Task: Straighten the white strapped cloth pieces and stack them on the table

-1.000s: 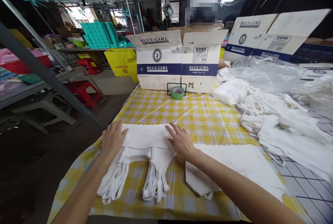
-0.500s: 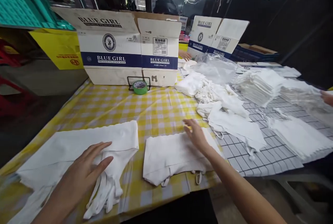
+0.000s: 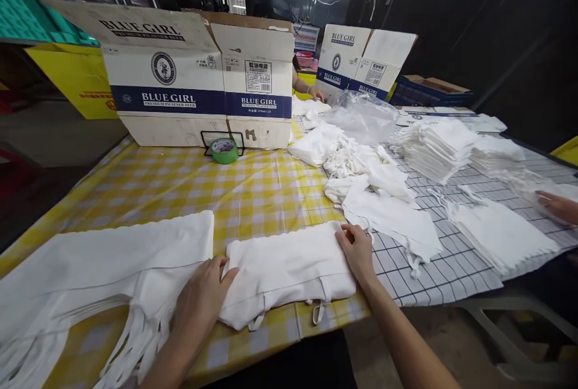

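Observation:
A folded white strappy camisole (image 3: 284,265) lies flat on the yellow checked cloth in front of me, its thin strap loops hanging toward the front edge. My left hand (image 3: 205,292) is at its left end, fingers bent, with the thumb and forefinger on the side edge. At the upper right corner, my right hand (image 3: 356,247) pinches the fabric between thumb and fingers. Left of it lies a pile of white strappy garments (image 3: 112,250), unfolded, with straps trailing forward; my left hand partly covers its right side.
Behind stands an opened beer carton (image 3: 167,100), with green tape (image 3: 224,151) on a black wire stand before it. Loose white garments (image 3: 388,214), clear plastic (image 3: 361,118) and folded stacks (image 3: 436,148) lie to the right. Other people's hands (image 3: 557,205) (image 3: 316,94) show at right and behind.
My right hand has moved from above the folded camisole to its right corner and closed there. My left hand has moved right, from the garment pile to the camisole's left edge. The view has shifted right.

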Action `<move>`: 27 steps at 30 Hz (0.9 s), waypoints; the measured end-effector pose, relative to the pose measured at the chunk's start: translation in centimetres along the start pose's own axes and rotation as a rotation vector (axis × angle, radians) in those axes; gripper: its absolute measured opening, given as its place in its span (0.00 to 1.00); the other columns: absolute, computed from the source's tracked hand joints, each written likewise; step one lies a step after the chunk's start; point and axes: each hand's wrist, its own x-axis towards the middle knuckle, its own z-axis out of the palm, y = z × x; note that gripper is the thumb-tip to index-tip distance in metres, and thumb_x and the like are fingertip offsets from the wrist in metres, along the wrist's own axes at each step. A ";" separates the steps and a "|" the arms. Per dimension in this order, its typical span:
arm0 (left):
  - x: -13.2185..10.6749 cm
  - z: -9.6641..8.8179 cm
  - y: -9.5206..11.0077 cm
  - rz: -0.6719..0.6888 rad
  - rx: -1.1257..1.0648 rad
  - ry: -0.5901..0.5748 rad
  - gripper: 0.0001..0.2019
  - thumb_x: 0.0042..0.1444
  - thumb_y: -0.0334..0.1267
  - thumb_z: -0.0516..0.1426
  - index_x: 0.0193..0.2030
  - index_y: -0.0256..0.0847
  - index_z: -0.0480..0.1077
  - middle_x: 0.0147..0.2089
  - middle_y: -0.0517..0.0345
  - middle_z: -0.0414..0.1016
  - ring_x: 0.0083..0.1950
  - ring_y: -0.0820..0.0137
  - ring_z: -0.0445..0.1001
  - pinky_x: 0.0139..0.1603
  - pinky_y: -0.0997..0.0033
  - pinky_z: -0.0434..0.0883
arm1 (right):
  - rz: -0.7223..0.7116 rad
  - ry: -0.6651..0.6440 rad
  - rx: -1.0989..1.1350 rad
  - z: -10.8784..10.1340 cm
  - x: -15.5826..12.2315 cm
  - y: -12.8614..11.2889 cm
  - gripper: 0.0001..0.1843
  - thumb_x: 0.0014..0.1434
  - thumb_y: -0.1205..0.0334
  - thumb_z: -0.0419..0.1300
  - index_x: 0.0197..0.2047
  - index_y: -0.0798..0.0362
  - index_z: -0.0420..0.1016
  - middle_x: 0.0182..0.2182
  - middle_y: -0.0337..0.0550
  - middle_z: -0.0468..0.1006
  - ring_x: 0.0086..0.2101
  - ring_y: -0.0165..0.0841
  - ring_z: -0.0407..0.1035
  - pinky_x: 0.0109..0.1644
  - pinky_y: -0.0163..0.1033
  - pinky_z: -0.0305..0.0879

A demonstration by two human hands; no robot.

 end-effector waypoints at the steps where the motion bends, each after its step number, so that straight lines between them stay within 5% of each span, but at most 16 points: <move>1: -0.2 0.2 0.0 0.013 -0.028 0.022 0.16 0.58 0.47 0.46 0.44 0.41 0.66 0.41 0.51 0.74 0.42 0.61 0.73 0.39 0.66 0.64 | -0.007 0.008 0.022 0.0 -0.1 0.0 0.15 0.56 0.50 0.55 0.38 0.52 0.75 0.28 0.41 0.71 0.29 0.33 0.64 0.36 0.39 0.59; 10: 0.6 0.8 -0.2 -0.086 -0.254 0.044 0.14 0.53 0.47 0.52 0.43 0.42 0.66 0.23 0.65 0.64 0.29 0.67 0.69 0.32 0.71 0.62 | -0.022 0.017 0.074 -0.3 -0.4 0.2 0.13 0.55 0.50 0.58 0.34 0.52 0.74 0.28 0.39 0.68 0.28 0.31 0.62 0.36 0.39 0.60; 19: 1.4 0.3 0.1 -0.168 -0.305 0.028 0.14 0.50 0.48 0.54 0.41 0.42 0.68 0.23 0.64 0.69 0.29 0.67 0.70 0.31 0.71 0.61 | -0.070 0.012 0.016 -0.1 -0.3 0.4 0.16 0.57 0.54 0.56 0.46 0.51 0.74 0.28 0.39 0.70 0.28 0.32 0.63 0.38 0.40 0.61; 27: 1.7 1.2 0.0 0.013 -0.275 0.189 0.09 0.52 0.44 0.53 0.31 0.42 0.67 0.31 0.58 0.71 0.31 0.68 0.69 0.34 0.71 0.63 | -0.064 0.027 -0.052 0.0 -0.6 0.0 0.16 0.60 0.54 0.53 0.46 0.50 0.75 0.32 0.41 0.72 0.29 0.32 0.65 0.41 0.41 0.60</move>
